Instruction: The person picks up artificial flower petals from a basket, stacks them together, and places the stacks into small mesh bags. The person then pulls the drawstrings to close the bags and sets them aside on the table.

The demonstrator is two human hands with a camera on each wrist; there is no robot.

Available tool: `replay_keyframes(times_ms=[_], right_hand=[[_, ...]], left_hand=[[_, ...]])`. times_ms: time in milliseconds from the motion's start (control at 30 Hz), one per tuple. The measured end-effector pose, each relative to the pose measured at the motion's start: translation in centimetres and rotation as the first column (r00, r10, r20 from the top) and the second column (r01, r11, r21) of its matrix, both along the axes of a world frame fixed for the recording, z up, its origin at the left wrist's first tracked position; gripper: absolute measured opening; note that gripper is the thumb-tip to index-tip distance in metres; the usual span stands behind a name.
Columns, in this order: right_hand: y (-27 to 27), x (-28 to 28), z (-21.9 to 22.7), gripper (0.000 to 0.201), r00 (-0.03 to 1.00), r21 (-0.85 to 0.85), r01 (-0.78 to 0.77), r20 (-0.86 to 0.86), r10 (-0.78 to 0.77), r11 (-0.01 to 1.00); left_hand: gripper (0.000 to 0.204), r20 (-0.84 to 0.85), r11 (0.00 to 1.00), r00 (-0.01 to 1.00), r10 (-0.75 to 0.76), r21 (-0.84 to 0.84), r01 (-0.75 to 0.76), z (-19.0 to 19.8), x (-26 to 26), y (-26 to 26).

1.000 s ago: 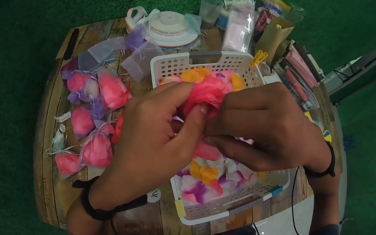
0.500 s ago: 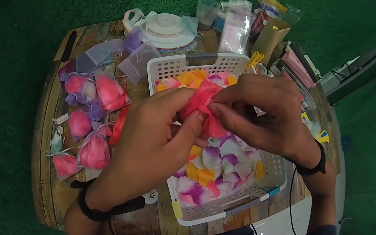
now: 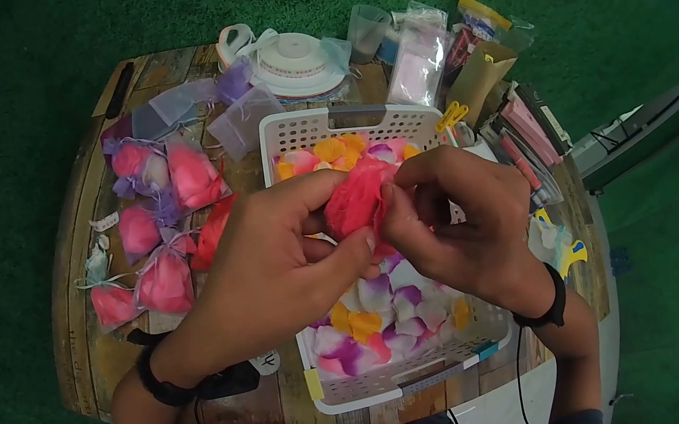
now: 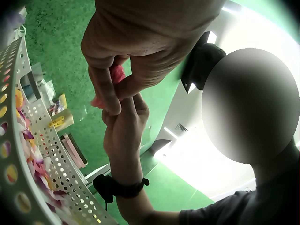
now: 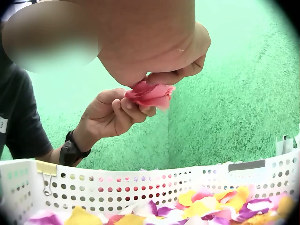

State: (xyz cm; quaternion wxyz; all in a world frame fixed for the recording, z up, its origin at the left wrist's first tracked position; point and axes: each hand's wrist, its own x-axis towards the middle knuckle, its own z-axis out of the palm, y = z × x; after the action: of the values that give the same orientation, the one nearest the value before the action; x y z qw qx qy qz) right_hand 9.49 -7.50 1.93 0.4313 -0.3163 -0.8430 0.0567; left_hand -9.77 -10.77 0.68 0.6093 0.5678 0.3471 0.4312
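Observation:
Over the basket, my left hand (image 3: 267, 265) holds a bundle of pink-red fabric petals (image 3: 353, 203) between thumb and fingers. My right hand (image 3: 477, 219) pinches the bundle's right edge with thumb and forefinger. From the right wrist, the layered petals (image 5: 152, 96) fan out past the fingertips. In the left wrist view only a small part of the bundle (image 4: 118, 74) shows between the fingers. Below both hands the white perforated basket (image 3: 355, 402) contains loose white, purple, pink and orange petals (image 3: 360, 326).
Several sheer pouches with pink contents (image 3: 162, 279) lie at the left, beside a red pouch (image 3: 210, 235). Flat organza bags (image 3: 244, 122) and a ribbon spool (image 3: 296, 56) are behind the basket. Packets (image 3: 421, 70) and a yellow clip (image 3: 451, 114) stand at the back right.
The right hand has shifted from over the bundle to its right edge, fingers pinching there. A fold that hung down half a second ago is drawn up, and the bundle looks rounder.

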Motion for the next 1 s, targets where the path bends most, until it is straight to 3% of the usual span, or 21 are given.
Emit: replay_keyframes(times_ms=[200, 267, 300, 367, 400, 467, 500, 533, 633, 700, 733, 800, 900, 1000], right_hand=[[0.0, 0.0, 0.1, 0.013, 1.000, -0.031, 0.003, 0.006, -0.003, 1.000], [-0.1, 0.2, 0.4, 0.011, 0.995, -0.228, -0.071, -0.091, 0.051, 0.971], [-0.2, 0.4, 0.6, 0.011, 0.995, -0.230, -0.072, -0.090, 0.053, 0.971], [-0.5, 0.8, 1.2, 0.011, 0.948, -0.478, -0.244, -0.303, 0.102, 0.844], [-0.8, 0.9, 1.5, 0.011, 0.947, -0.478, -0.246, -0.303, 0.105, 0.843], [-1.4, 1.2, 1.9, 0.011, 0.854, -0.494, -0.418, -0.499, 0.146, 0.762], [-1.1, 1.8, 2.2, 0.010, 0.863, -0.444, -0.448, -0.443, 0.244, 0.776], [-1.0, 1.9, 2.3, 0.010, 0.862, -0.445, -0.449, -0.443, 0.245, 0.775], [-0.6, 2.0, 3.2, 0.021, 0.848, -0.246, -0.520, -0.032, 0.529, 0.818], [-1.4, 1.7, 3.1, 0.020, 0.852, -0.216, -0.425, 0.232, 0.469, 0.879], [-1.4, 1.5, 2.6, 0.024, 0.862, -0.112, -0.396, 0.296, 0.411, 0.911], [-1.2, 0.9, 2.4, 0.024, 0.895, -0.046, -0.337, 0.294, 0.335, 0.940], [-0.5, 0.5, 2.3, 0.023, 0.940, 0.056, -0.224, 0.278, 0.200, 0.973], [-0.4, 0.5, 2.1, 0.021, 0.963, 0.090, -0.123, 0.250, 0.097, 0.988]], left_hand=[[0.028, -0.006, 0.996, 0.999, 0.035, 0.079, -0.035, -0.4, 0.2, 0.0], [0.029, 0.017, 0.994, 0.998, 0.063, 0.090, -0.064, -0.5, 0.2, 0.1], [0.029, 0.018, 0.994, 0.998, 0.064, 0.089, -0.065, -0.4, 0.1, 0.2], [0.029, 0.067, 0.988, 0.995, 0.075, 0.129, -0.083, -0.3, -0.2, 0.2], [0.029, 0.067, 0.988, 0.995, 0.077, 0.129, -0.085, -0.3, -0.1, 0.3], [0.028, 0.145, 0.985, 0.983, 0.112, 0.114, -0.129, -0.6, 0.1, 0.4], [0.028, 0.145, 0.985, 0.983, 0.115, 0.114, -0.132, -0.5, 0.1, 0.5], [0.028, 0.157, 0.991, 0.982, 0.108, 0.068, -0.119, -0.4, 0.1, 0.4], [0.028, 0.173, 0.995, 0.981, 0.089, 0.017, -0.093, -0.2, -0.1, 0.4], [0.028, 0.178, 0.997, 0.981, 0.071, 0.014, -0.075, -0.3, 0.0, 0.4], [0.027, 0.180, 0.994, 0.980, 0.080, 0.059, -0.092, -0.6, 0.1, 0.5], [0.027, 0.184, 0.989, 0.979, 0.085, 0.102, -0.105, -0.9, 0.1, 0.4], [0.029, 0.053, 0.990, 0.998, 0.036, 0.134, -0.043, -0.8, 0.0, 0.2], [0.029, -0.002, 0.999, 1.000, 0.006, 0.044, -0.006, 0.0, -0.1, -0.2]])
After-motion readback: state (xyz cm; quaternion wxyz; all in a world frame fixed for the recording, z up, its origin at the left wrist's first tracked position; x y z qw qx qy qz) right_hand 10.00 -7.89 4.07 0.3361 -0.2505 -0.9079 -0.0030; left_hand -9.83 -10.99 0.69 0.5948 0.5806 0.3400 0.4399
